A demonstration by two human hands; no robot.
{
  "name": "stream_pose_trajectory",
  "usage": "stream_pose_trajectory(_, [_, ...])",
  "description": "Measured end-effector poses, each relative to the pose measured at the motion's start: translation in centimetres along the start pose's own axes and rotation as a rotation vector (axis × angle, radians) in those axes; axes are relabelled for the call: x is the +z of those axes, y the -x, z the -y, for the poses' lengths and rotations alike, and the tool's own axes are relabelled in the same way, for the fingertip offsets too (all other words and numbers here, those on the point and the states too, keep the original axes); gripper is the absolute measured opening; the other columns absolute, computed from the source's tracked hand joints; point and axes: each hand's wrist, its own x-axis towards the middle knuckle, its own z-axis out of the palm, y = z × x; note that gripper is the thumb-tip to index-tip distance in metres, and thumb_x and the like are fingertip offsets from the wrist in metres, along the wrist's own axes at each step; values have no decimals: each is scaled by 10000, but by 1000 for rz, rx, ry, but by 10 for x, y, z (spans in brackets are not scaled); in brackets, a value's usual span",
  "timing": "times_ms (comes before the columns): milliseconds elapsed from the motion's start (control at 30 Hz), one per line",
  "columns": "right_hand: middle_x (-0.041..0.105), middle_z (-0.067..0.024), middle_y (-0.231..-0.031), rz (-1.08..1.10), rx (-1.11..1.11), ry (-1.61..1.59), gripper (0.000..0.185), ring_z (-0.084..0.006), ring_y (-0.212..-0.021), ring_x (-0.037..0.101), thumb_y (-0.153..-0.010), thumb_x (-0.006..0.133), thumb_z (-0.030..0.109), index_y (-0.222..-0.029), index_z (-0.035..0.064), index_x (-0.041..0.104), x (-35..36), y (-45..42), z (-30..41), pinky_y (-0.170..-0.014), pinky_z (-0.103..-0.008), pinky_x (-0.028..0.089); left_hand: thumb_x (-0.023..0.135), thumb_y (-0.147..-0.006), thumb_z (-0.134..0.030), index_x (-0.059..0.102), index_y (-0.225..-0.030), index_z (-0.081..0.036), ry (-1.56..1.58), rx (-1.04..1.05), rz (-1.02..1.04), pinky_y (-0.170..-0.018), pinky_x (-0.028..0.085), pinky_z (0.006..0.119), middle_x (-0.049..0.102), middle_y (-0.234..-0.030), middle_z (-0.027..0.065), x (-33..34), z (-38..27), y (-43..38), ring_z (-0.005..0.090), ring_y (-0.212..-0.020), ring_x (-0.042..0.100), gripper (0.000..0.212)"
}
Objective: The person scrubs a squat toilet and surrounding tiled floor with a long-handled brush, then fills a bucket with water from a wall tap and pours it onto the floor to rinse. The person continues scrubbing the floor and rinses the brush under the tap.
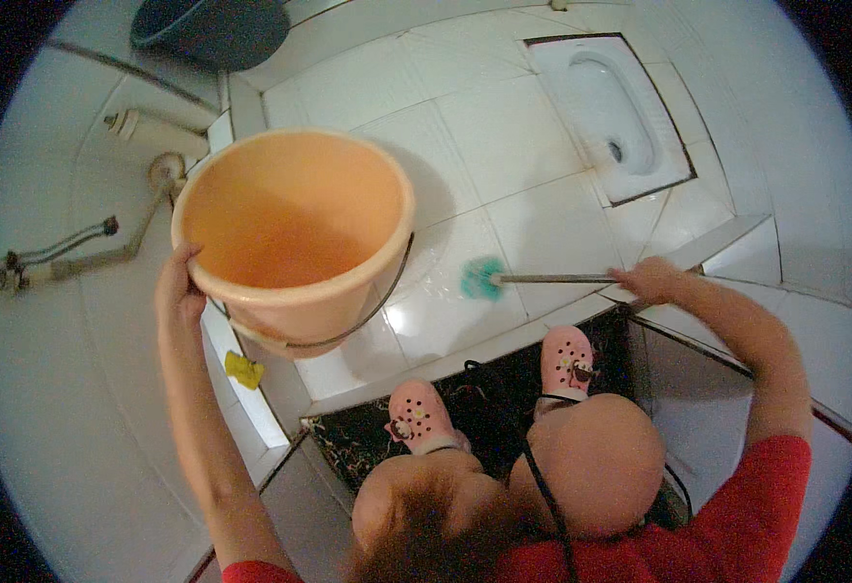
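My left hand (pixel 182 280) grips the rim of a large orange plastic bucket (pixel 295 211) on its left side. The bucket leans so that I look into its inside, and its thin wire handle (pixel 368 321) hangs down on the right. Whether its base touches the floor I cannot tell. In my right hand (pixel 648 280) is the stick of a long-handled brush (pixel 550 278). Its round green head (pixel 483 278) rests against the wet white floor tiles (pixel 440 321), to the right of the bucket.
A white squat toilet (pixel 608 116) is set in the floor at the far right. A dark tub (pixel 211 33) stands at the back left. Pipes and a tap (pixel 11 270) stick out from the left wall. A yellow cloth or sponge (pixel 244 370) lies on the ledge. My pink clogs (pixel 420 415) are on a dark threshold (pixel 491 393).
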Motion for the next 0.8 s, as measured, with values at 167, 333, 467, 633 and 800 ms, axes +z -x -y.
stream_pose_trajectory(167, [566,-117,-670,182,126,220,386,-284,-636,568,-816,374,392,-1128,165,405,-48,18,-19,-551,-408,435,521,-719,-84,385,-1029,115,-9,80,11,-757,428,308,475,-946,189,-1,1,-8,258,-872,497,393])
stream_pose_trajectory(333, [569,-107,-676,-2,-161,194,290,-280,-644,569,-802,409,377,-937,129,475,-70,-78,71,-531,-418,443,551,-705,-78,416,-977,127,-24,110,41,-684,450,321,493,-886,182,18,-10,-12,256,-769,523,365])
stream_pose_trajectory(467, [568,-124,-716,-287,-611,61,176,-290,-671,572,-747,468,223,-750,78,567,-36,-186,220,-536,-428,451,572,-680,-54,446,-937,117,-6,109,-23,-660,450,316,507,-840,170,32,-14,-24,246,-726,525,333])
stream_pose_trajectory(633, [576,-160,-705,-182,-505,-132,288,-293,-637,567,-802,419,280,-851,15,519,-82,-193,281,-534,-414,449,587,-670,-53,460,-906,101,-39,123,-27,-594,455,317,499,-815,140,31,-12,-34,227,-689,516,309])
stream_pose_trajectory(800, [568,-110,-781,43,-323,163,408,-267,-714,567,-836,326,414,-971,63,485,-50,-128,105,-592,-387,449,602,-656,-55,506,-804,44,-23,117,-114,-505,418,281,485,-714,91,24,-14,-45,177,-590,485,203])
